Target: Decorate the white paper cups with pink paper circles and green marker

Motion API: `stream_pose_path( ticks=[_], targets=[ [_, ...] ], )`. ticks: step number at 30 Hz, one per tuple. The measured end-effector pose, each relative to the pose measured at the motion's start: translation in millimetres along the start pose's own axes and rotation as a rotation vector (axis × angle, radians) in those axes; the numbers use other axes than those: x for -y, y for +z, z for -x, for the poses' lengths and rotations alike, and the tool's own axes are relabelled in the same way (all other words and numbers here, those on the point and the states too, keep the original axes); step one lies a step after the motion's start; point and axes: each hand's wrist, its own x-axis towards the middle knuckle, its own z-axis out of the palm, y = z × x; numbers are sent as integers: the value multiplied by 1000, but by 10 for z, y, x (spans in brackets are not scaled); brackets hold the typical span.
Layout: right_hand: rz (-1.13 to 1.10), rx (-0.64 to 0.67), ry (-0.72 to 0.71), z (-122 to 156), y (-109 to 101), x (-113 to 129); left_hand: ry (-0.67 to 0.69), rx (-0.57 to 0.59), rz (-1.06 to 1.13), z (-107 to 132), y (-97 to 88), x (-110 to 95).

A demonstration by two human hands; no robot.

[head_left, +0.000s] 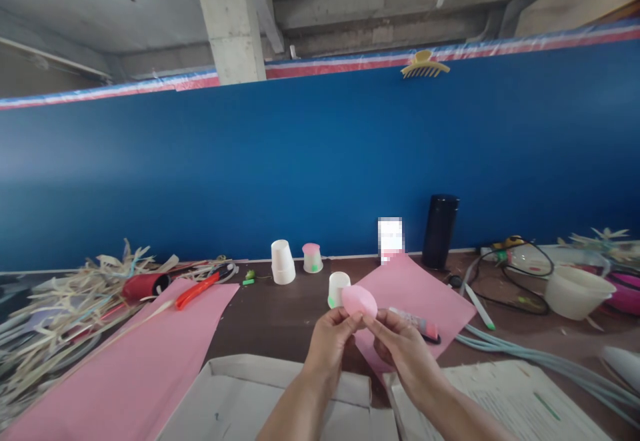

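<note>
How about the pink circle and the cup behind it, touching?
Cannot tell: the head view shows the pink circle covering part of the white cup.

We see a pale pink round paper piece (359, 301), a white tapered cup (340, 286) with a green patch (331, 302), a plain blue panel (300, 161), a red-white-and-blue striped plastic strip (345, 67) and a dark brown table (265, 318)

A broad blue panel (310, 168) spans the middle of the frame from side to side, with a pale sheen towards the left edge. Red, white and blue striped trim (350, 68) runs along its top. Behind it, at upper centre-left, rises a grey concrete pillar (230, 28), beneath a bare ceiling (120, 1) crossed by a heavy beam (340, 11). A dark brown tabletop (270, 324) fills much of the lower frame.
</note>
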Motion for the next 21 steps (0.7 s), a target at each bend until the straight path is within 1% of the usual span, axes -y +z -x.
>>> stream_pose_path(
  ticks=[5,14,18,21],
  targets=[
    [29,-14,-8,-34,-26,-31,-6,35,25,10,3,0],
    [19,-43,-18,11,35,81,-21,46,18,32,26,-30],
    [13,-48,-15,19,40,87,-44,59,39,38,28,-36],
    [10,-56,-9,18,35,76,-23,64,34,29,16,-23]
  ],
)
